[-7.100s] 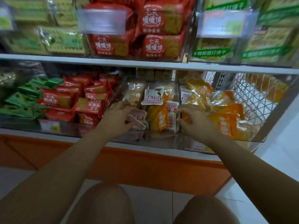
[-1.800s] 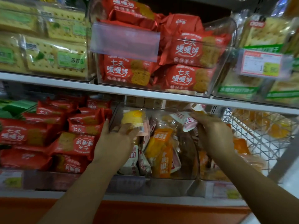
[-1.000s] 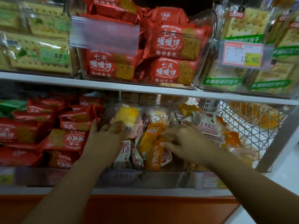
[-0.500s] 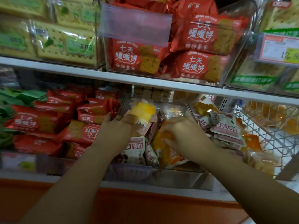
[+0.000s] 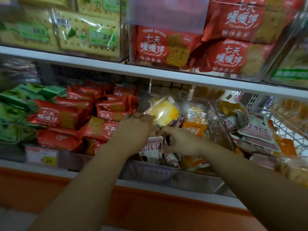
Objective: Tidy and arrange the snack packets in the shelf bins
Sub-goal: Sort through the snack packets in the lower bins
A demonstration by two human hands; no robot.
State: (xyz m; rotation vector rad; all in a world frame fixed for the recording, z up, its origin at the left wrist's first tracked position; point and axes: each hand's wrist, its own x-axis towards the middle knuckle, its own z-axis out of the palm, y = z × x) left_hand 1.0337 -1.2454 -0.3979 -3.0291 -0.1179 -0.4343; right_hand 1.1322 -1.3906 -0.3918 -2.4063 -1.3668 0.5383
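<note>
My left hand (image 5: 135, 130) grips a clear packet with a yellow cake (image 5: 165, 112) and holds it tilted above the left side of the middle clear bin (image 5: 166, 173). My right hand (image 5: 183, 140) is beside it with curled fingers. Its index fingertip meets the packet's lower corner. Whether it holds anything does not show. Below the hands, white-and-red packets (image 5: 150, 150) stand on edge, with orange packets (image 5: 193, 129) to their right.
The right bin holds a loose pile of white-and-pink packets (image 5: 253, 129) and orange ones. Red biscuit packets (image 5: 55, 115) and green packets (image 5: 15, 104) fill the left bins. The upper shelf (image 5: 100, 65) overhangs closely, and a wire basket (image 5: 286, 117) sits far right.
My right hand has left the orange packets and moved left to meet my left hand. The left hand still holds the yellow cake packet. The view has shifted right and closer.
</note>
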